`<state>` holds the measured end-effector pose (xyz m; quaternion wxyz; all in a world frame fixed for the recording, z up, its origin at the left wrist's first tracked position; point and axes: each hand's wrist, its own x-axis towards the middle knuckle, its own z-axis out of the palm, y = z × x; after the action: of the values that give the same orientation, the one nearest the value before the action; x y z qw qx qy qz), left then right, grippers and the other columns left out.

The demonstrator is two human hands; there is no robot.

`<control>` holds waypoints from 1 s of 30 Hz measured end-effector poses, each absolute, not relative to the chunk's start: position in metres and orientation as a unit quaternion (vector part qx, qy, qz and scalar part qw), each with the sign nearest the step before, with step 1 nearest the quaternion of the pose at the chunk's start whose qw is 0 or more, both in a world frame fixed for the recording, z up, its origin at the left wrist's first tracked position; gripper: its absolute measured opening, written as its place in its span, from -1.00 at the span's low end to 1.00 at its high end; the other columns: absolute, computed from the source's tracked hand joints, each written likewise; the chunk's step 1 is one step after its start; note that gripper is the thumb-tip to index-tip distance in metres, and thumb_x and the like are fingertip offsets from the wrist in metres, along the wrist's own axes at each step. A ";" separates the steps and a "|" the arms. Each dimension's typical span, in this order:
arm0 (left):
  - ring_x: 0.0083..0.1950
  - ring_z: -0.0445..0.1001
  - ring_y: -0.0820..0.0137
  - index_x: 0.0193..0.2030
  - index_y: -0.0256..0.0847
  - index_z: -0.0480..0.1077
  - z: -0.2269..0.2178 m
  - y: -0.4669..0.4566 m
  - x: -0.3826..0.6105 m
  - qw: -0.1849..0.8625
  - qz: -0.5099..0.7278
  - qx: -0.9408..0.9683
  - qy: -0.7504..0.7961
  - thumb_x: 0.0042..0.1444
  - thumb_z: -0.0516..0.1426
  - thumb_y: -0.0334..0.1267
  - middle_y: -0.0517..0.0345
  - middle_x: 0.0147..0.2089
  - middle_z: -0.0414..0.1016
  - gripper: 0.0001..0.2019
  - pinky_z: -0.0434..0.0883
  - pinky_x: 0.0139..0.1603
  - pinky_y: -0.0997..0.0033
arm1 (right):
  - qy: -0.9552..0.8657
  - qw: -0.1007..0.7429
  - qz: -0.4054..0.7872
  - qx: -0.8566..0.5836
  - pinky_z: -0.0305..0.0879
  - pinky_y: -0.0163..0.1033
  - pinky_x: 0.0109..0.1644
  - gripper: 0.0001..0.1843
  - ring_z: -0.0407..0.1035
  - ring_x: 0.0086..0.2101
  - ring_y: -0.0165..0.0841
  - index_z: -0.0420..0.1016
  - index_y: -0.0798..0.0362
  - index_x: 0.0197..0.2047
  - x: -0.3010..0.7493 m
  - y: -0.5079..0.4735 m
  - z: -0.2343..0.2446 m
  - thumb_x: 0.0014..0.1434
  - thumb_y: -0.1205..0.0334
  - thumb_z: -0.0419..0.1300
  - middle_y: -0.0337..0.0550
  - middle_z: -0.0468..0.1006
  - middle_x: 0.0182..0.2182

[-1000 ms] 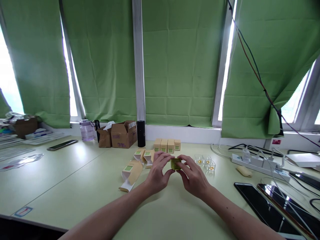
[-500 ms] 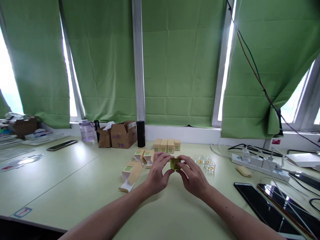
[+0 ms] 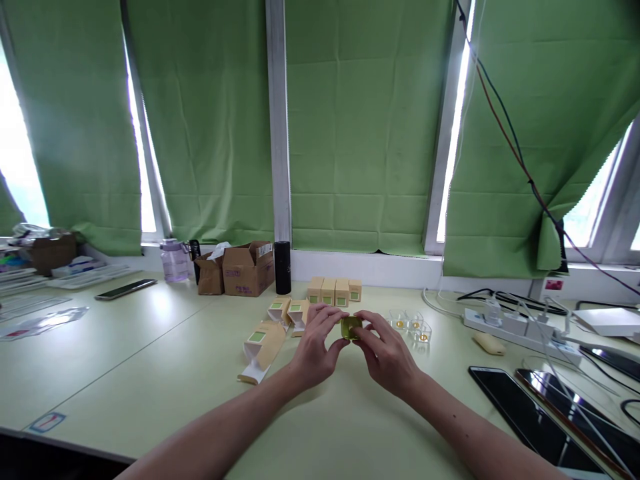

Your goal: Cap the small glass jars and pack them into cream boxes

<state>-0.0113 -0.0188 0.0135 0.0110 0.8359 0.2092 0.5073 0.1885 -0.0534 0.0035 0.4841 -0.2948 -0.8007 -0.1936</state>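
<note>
Green curtains (image 3: 360, 133) fill the windows behind a pale table (image 3: 125, 353) whose near edge and both ends run out of frame. At your right, two dark phones (image 3: 530, 413) are cut off by the lower corner, and a white power strip (image 3: 520, 327) trails cables past the edge. At the far left, papers and packets blur into the window glare and cannot be read.

Your two bare forearms come up from the bottom of the frame and meet at the table's middle, just above its surface. Your left hand (image 3: 315, 350) curls in from the left, thumb low, fingers arched over the top. Your right hand (image 3: 387, 357) mirrors it, knuckles toward you. Between them you pinch a small green block (image 3: 351, 327), each grip closed narrow on one side; your fingertips cover most of it, so its shape is hard to make out.

Behind your hands stands a row of four tan boxes (image 3: 334, 291) with green labels. Left of them lie opened tan cartons (image 3: 263, 347), one partly hidden by your left hand. Three small clear cups (image 3: 411, 324) sit just right of your fingers.
</note>
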 end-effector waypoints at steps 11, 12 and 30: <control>0.21 0.34 0.02 0.22 -0.11 0.39 0.012 -0.018 -0.012 0.012 0.502 0.837 0.215 0.22 0.21 -0.41 -0.10 0.11 0.48 -0.57 0.40 0.22 -0.17 | -0.809 0.457 -0.205 -0.307 0.57 -0.02 -0.14 -0.68 0.43 -0.03 -0.13 0.48 -0.01 0.08 0.188 -0.053 0.005 0.39 0.45 0.02 0.12 0.44 0.08; 0.21 0.33 0.03 0.21 -0.12 0.39 0.012 -0.018 -0.012 0.012 0.502 0.838 0.215 0.22 0.21 -0.41 -0.10 0.10 0.48 -0.58 0.40 0.21 -0.16 | -0.809 0.458 -0.203 -0.309 0.57 -0.02 -0.14 -0.68 0.44 -0.03 -0.13 0.48 -0.02 0.07 0.188 -0.053 0.005 0.39 0.45 0.03 0.12 0.44 0.08; 0.22 0.31 0.07 0.27 -0.13 0.29 0.015 -0.018 -0.012 0.022 0.510 0.831 0.220 0.29 0.08 -0.43 -0.09 0.15 0.48 -0.58 0.33 0.26 -0.10 | -0.759 0.566 -0.045 -0.318 0.59 0.00 0.02 -0.76 0.44 0.09 -0.12 0.43 -0.03 0.09 0.186 -0.050 -0.001 0.42 0.29 0.05 0.09 0.49 0.09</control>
<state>-0.0122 -0.0184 0.0148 0.0221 0.8315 0.2199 0.5097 0.1861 -0.0495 -0.0011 0.5657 -0.3184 -0.7594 -0.0445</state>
